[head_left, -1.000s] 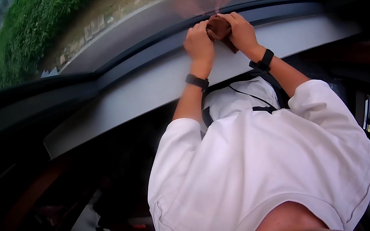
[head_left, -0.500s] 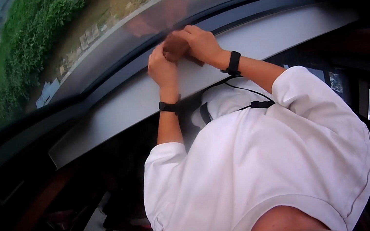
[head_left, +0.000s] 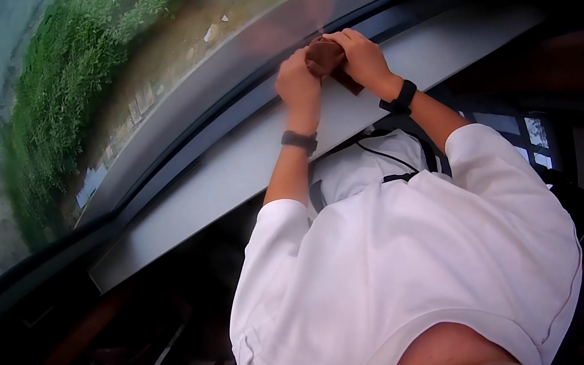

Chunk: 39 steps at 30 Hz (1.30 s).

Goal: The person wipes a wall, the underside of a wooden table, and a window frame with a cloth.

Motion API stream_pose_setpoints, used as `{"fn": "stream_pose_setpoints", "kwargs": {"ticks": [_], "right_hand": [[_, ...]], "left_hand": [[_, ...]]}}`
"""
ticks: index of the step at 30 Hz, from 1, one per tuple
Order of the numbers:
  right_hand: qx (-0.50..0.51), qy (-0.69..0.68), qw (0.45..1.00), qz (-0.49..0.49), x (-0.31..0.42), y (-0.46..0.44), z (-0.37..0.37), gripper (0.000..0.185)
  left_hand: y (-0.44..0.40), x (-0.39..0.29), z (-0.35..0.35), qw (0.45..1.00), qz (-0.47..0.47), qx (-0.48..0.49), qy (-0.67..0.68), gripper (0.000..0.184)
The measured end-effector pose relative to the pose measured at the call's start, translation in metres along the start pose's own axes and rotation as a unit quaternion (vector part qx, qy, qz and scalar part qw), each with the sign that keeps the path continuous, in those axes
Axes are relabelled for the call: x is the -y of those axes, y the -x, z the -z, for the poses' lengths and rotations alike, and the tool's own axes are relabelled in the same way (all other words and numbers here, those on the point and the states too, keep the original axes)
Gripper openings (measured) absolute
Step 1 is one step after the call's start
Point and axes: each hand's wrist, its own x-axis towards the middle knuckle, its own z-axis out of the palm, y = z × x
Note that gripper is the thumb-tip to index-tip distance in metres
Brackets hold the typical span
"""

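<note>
Grey sill point(head_left: 215, 188) runs under window; brown cloth point(head_left: 323, 58) is above it nr the frame. L hand point(head_left: 296, 84) + R hand point(head_left: 366, 58) pinch it, one per side. Imo: keep grip even, fingertips at edges, tail flat, wrists low. Vs 0.5s ago: hands + cloth further R in view, tail shows more.

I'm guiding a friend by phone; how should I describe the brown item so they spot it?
Find the big window and the pale sill along it. Over the sill, between the left hand and right hand, is a small brown item, perhaps cloth or leather, a strip sticking out. Unlike the black wristbands nearby, it's held in the fingers.
</note>
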Motion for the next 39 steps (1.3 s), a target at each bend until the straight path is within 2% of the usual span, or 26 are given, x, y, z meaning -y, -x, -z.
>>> {"fn": "stream_pose_setpoints", "kwargs": {"ticks": [1, 3, 8, 10, 12, 15, 18, 21, 25, 28, 29, 32, 39], "right_hand": [[-0.023, -0.001, 1.000, 0.007, -0.025, -0.001, 0.011, 0.046], [-0.027, -0.006, 0.999, -0.042, -0.056, 0.000, 0.038, 0.043], [-0.018, -0.052, 0.992, -0.117, -0.077, 0.010, 0.065, 0.041], [-0.017, -0.091, 0.992, -0.086, -0.071, 0.014, 0.068, 0.044], [-0.010, -0.141, 0.990, -0.025, -0.057, 0.011, 0.074, 0.048], [-0.049, -0.209, 0.974, 0.072, -0.025, -0.012, 0.080, 0.059], [-0.156, -0.272, 0.928, 0.203, 0.034, -0.043, 0.108, 0.063], [-0.252, -0.285, 0.884, 0.274, 0.069, -0.071, 0.142, 0.067], [-0.353, -0.218, 0.878, 0.238, 0.051, -0.099, 0.159, 0.066], [-0.382, -0.185, 0.882, 0.204, 0.025, -0.092, 0.152, 0.064], [-0.385, -0.179, 0.885, 0.192, 0.014, -0.088, 0.144, 0.061], [-0.398, -0.204, 0.881, 0.155, -0.005, -0.077, 0.122, 0.057], [-0.319, -0.232, 0.902, 0.173, 0.011, -0.063, 0.087, 0.050]], "left_hand": [[-0.008, -0.018, -0.019, 1.000, -0.012, 0.008, 0.014, 0.026], [-0.021, -0.050, -0.053, 0.999, -0.033, 0.017, 0.039, 0.026], [-0.025, -0.077, -0.078, 0.996, -0.007, 0.071, 0.058, 0.022], [-0.013, -0.077, -0.069, 0.994, 0.013, 0.083, 0.068, 0.023], [0.000, -0.077, -0.048, 0.994, 0.035, 0.046, 0.093, 0.029], [-0.002, -0.085, -0.011, 0.990, -0.043, -0.100, 0.090, 0.040], [-0.023, -0.108, 0.045, 0.961, -0.122, -0.241, 0.052, 0.034], [-0.057, -0.143, 0.074, 0.917, -0.204, -0.339, 0.042, 0.031], [-0.099, -0.175, 0.063, 0.912, -0.256, -0.312, 0.078, 0.031], [-0.100, -0.181, 0.047, 0.925, -0.266, -0.256, 0.086, 0.033], [-0.098, -0.180, 0.037, 0.930, -0.261, -0.244, 0.091, 0.045], [-0.092, -0.169, 0.017, 0.935, -0.280, -0.208, 0.067, 0.044], [-0.059, -0.125, 0.025, 0.961, -0.182, -0.197, 0.064, 0.039]]}}
